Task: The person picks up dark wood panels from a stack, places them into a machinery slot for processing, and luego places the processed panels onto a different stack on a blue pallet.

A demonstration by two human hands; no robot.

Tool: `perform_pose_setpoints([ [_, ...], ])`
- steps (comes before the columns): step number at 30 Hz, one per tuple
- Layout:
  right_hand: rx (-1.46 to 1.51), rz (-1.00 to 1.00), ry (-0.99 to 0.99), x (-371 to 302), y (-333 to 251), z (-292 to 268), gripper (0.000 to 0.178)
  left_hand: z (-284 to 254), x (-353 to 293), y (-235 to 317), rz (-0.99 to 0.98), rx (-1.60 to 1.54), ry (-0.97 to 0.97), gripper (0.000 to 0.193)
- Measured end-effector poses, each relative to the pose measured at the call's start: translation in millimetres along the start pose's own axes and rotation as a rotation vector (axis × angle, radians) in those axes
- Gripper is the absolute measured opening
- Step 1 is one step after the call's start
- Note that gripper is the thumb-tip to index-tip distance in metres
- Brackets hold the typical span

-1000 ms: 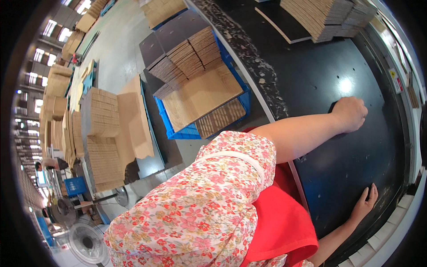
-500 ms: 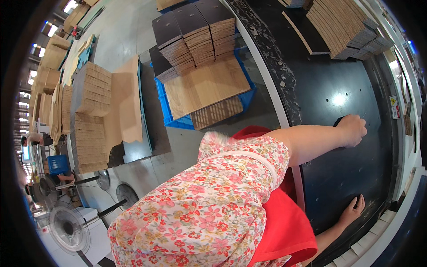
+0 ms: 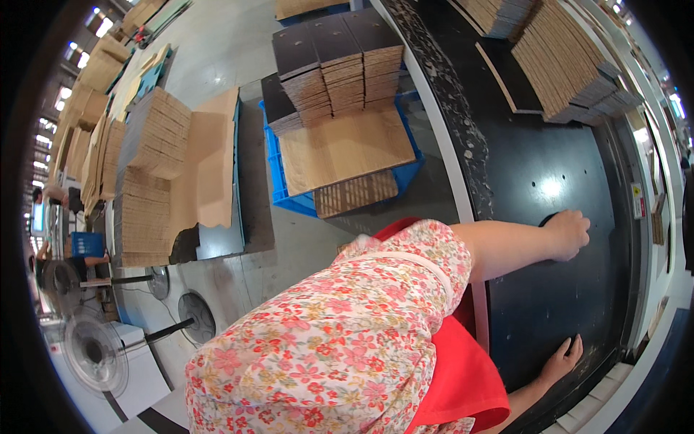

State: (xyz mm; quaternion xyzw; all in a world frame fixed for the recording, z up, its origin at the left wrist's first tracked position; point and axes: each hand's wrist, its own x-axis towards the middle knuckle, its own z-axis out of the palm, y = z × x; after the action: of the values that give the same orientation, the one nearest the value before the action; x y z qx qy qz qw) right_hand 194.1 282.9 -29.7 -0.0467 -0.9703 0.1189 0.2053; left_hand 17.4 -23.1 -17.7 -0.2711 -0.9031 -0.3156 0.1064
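- Factory-floor concrete runs along the left; on the right a long black surface carries the work, its top glossy under a lamp glare.
- Left hand, at the end of an outstretched bare forearm, lies knuckles-up on a black flat sheet on that surface; the fingers are curled loosely at a small dark cut-out, pressing rather than gripping, likely to steady or slide the sheet.
- Right hand lies open and flat near the sheet's near edge, fingers spread, holding nothing; the two hands are well apart, as if bracing the sheet at both ends.
- Floral sleeve and red apron fill the lower middle.
- Stacks of folded dark cartons lean in a row at the far end of the surface.
- Blue pallet on the floor bears a brown cardboard sheet and more carton stacks; a fan stands lower left.
- Against a second earlier, the left hand sits lower and closer in view, and the pallet has shifted up as the head turned.
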Motion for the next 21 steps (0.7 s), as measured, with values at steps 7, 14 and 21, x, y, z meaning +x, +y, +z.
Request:
perform_pose_setpoints([
  [7, -0.038, -0.026, -0.001, 2, 10, 4, 0.034, 2, 0, -2, -0.005, -0.001, -0.007, 0.021],
  [14, -0.082, -0.028, -0.007, 0, 15, 5, 0.035, 7, 1, 0, 0.002, -0.053, 0.04, 0.019],
  [21, -0.021, -0.037, 0.001, 0, 5, 4, 0.035, 7, 1, -3, 0.018, -0.057, 0.067, 0.017],
])
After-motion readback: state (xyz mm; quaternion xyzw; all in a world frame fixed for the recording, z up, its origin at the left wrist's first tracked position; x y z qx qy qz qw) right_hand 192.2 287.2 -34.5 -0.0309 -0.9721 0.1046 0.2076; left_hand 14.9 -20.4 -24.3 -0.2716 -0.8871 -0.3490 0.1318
